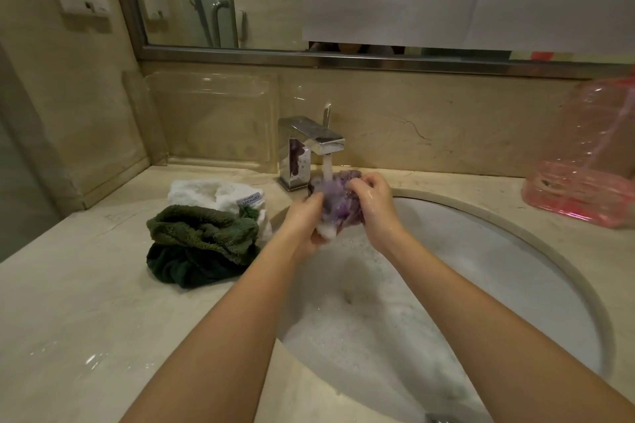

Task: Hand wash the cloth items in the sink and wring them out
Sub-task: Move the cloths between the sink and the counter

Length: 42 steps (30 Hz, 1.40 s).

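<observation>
Under the running tap (326,144), the left hand (309,216) and right hand (372,197) both squeeze the purple cloth (338,201) bunched between them. It looks soft, soggy, heavy and slippery with soap, so hold it by its two ends to twist.

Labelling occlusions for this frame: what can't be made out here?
All head view.
1. Hidden: crumpled purple cloth, mostly wrapped by left hand and right hand; its type is unclear.
2. Hidden: bottom of white oval sink basin, under suds; submerged items cannot be told.
3. Too small: label print on white fluffy towel, which lies partly under dark green towel.
4. Cut off: pink translucent plastic container, by the right edge.
</observation>
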### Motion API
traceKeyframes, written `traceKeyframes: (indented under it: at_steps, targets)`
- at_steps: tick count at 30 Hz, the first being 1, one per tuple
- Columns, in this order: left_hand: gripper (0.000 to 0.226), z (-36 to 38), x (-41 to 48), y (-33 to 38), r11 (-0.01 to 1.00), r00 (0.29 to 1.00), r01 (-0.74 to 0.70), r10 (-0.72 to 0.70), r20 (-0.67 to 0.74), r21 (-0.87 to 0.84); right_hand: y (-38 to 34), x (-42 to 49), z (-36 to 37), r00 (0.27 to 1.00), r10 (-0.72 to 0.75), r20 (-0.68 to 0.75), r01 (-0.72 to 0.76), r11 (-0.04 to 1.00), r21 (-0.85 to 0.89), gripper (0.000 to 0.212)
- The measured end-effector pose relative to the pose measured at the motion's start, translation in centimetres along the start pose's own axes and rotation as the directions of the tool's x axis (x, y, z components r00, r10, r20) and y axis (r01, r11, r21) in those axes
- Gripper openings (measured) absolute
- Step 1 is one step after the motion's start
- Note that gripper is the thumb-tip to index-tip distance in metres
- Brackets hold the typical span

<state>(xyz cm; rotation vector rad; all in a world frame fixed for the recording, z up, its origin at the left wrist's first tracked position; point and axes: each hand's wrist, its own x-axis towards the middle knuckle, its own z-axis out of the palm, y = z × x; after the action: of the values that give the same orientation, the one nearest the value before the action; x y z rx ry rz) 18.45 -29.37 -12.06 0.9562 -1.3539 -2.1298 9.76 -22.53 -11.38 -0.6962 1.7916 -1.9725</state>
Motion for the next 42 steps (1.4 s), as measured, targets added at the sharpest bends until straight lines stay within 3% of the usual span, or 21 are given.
traceKeyframes:
  at_steps: [3,7,9,11,13,15,17,20,22,24,27,29,33,36,38,40,42]
  targets:
    - [0.03,0.6,0.0,0.6,0.969,0.998,-0.062,0.061,-0.009,-0.24,0.4,-0.5,0.3,0.99,-0.125,0.067,0.135,0.975,-0.175,0.014]
    - [0.019,1.1,0.3,0.8,0.969,0.982,-0.151,0.125,-0.142,-0.195,0.3,-2.0,2.0,0.97,-0.2,0.138,0.225,0.952,-0.207,0.018]
    - [0.027,1.1,0.4,0.8,0.97,0.97,-0.189,0.161,-0.18,-0.153,0.4,-2.3,2.9,0.975,-0.187,0.124,0.213,0.944,-0.253,0.028]
    - [0.028,1.5,0.2,0.5,0.964,0.945,-0.265,0.26,-0.201,-0.002,0.4,-1.7,3.2,0.991,-0.136,-0.01,0.128,0.951,-0.281,0.034]
    - [0.022,2.2,-0.9,0.0,0.957,0.941,-0.29,0.29,-0.173,0.029,0.1,-0.9,2.8,0.992,0.018,-0.124,-0.041,0.98,-0.193,0.035]
    - [0.018,2.7,-1.5,-0.3,0.961,0.952,-0.276,0.275,-0.134,0.013,-0.1,-0.9,2.7,0.963,0.255,-0.089,-0.25,0.966,0.064,0.034]
    - [0.018,2.8,-1.4,-0.1,0.959,0.95,-0.283,0.28,-0.136,-0.005,0.1,-1.1,3.2,0.943,0.326,-0.074,-0.311,0.937,0.16,0.033]
    - [0.022,2.2,-0.8,1.0,0.955,0.934,-0.295,0.285,-0.216,-0.014,-0.1,-2.2,3.9,0.979,0.077,-0.191,-0.09,0.994,-0.06,0.033]
    - [0.026,1.4,-0.4,1.1,0.967,0.932,-0.252,0.235,-0.276,-0.026,-0.3,-3.5,4.4,0.982,-0.12,-0.148,0.092,0.979,-0.183,0.035]
    - [0.027,0.6,0.0,0.8,0.971,0.918,-0.24,0.228,-0.324,0.003,-0.3,-4.3,4.6,0.976,-0.199,-0.093,0.169,0.95,-0.261,0.035]
    - [0.032,0.7,-0.2,1.0,0.97,0.923,-0.24,0.24,-0.3,0.036,-1.0,-3.1,5.0,0.978,-0.175,-0.116,0.14,0.955,-0.261,0.04]
    - [0.032,1.7,-1.1,1.0,0.969,0.943,-0.242,0.246,-0.224,0.045,-1.4,-1.3,4.2,0.979,-0.078,-0.188,0.04,0.98,-0.195,0.04]
    - [0.029,2.5,-2.2,0.5,0.927,0.931,-0.332,0.352,-0.097,0.174,0.3,-0.4,2.9,0.979,0.049,-0.2,-0.069,0.993,-0.092,0.037]
    - [0.027,1.4,-1.2,0.8,0.925,0.932,-0.317,0.345,-0.111,0.208,1.3,-1.6,3.4,0.966,0.198,-0.167,-0.212,0.974,-0.074,0.039]
    - [0.028,0.6,-0.3,1.2,0.948,0.931,-0.28,0.306,-0.2,0.148,0.6,-2.7,4.1,0.98,0.161,-0.119,-0.174,0.978,-0.114,0.038]
    - [0.03,0.3,0.5,1.1,0.955,0.907,-0.281,0.297,-0.297,0.096,-0.1,-3.1,4.3,0.995,0.02,-0.097,-0.034,0.989,-0.145,0.035]
    - [0.036,0.7,0.5,0.5,0.963,0.92,-0.248,0.267,-0.286,0.104,-0.9,-3.3,4.0,0.993,-0.044,-0.114,0.028,0.991,-0.133,0.038]
